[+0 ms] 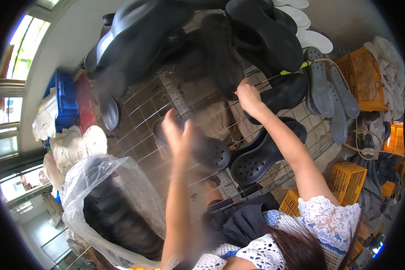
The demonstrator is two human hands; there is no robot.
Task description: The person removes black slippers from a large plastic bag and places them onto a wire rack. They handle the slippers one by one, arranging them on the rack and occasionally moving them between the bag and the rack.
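Note:
Shoe soles with small holes lie on a wire mesh rack. Over the rack, my left hand (pixel 178 133) is raised with thumb and fingers apart, blurred, in front of a dark sole (pixel 212 153). My right hand (pixel 249 96) is closed at the toe end of a black sole (pixel 219 54); its fingertips are partly hidden, so I cannot tell whether it grips the sole. Just behind that hand, a thin metal rod runs to a green handle (pixel 293 68) with a hose. Another perforated black sole (pixel 254 167) lies nearer my body.
A clear plastic bag (pixel 138 179) full of stacked black soles stands at left. Grey soles (pixel 320 82) and white soles (pixel 314 40) lie at the rack's right side. Yellow crates (pixel 347 180), an orange crate (pixel 362 81) and a blue bin (pixel 65 101) stand around.

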